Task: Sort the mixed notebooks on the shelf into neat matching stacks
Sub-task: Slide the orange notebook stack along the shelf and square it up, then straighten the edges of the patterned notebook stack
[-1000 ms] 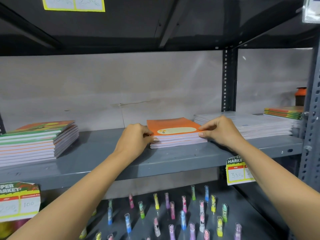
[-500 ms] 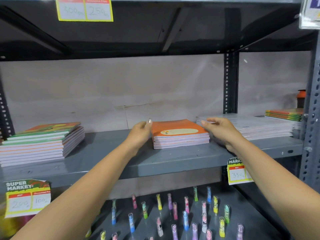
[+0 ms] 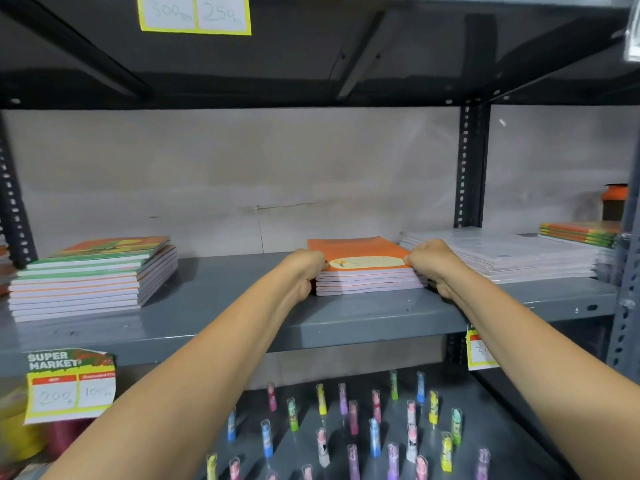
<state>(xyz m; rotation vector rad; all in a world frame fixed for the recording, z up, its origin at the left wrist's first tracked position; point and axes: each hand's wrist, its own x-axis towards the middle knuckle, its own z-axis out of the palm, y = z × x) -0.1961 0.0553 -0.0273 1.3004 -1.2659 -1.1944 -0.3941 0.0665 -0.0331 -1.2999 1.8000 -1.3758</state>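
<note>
Our left hand [image 3: 306, 268] and right hand [image 3: 431, 259] gripped opposite sides of the orange notebook stack [image 3: 363, 268]. It sat on the grey shelf [image 3: 225, 306], well apart from the taller stack [image 3: 93, 275].

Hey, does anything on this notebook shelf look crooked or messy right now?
Yes: the left notebook stack is fanned, its edges stepping out unevenly. The orange stack between both hands looks square.

Below your shelf you see small coloured tubes [image 3: 353, 418] standing upright, a yellow price tag [image 3: 69, 386] at left, another tag [image 3: 195, 13] overhead
</note>
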